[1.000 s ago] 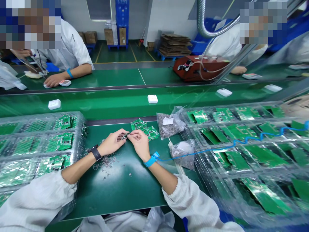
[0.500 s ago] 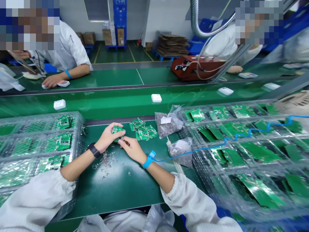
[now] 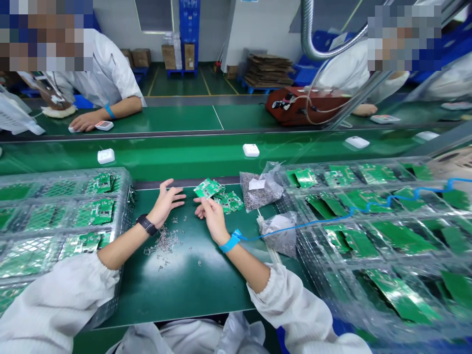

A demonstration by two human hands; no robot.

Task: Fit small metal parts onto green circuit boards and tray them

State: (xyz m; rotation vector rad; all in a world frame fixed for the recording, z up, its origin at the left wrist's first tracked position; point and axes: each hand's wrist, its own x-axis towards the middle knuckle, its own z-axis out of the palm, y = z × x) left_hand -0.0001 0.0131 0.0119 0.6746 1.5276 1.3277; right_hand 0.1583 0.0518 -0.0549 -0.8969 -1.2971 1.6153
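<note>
My left hand [image 3: 166,204] is over the green table [image 3: 177,290] with its fingers spread and nothing in them, just above a scatter of small metal parts [image 3: 166,242]. Pinched in my right hand [image 3: 213,216] is the near edge of a green circuit board [image 3: 207,188], above and beside a small pile of boards [image 3: 230,202]. A dark band is on my left wrist and a blue strap with a cord on my right.
Clear trays of boards stand at the left [image 3: 121,216] and right [image 3: 309,236]. Two bags of small parts [image 3: 260,191] [image 3: 280,233] lie right of the pile. White devices [image 3: 251,150] sit on the green belt [image 3: 177,164]; beyond it, a person's hand [image 3: 88,120] rests.
My left hand has let go of the board and its fingers have opened. The board has moved right and away with my right hand, to the pile. The white devices have shifted right.
</note>
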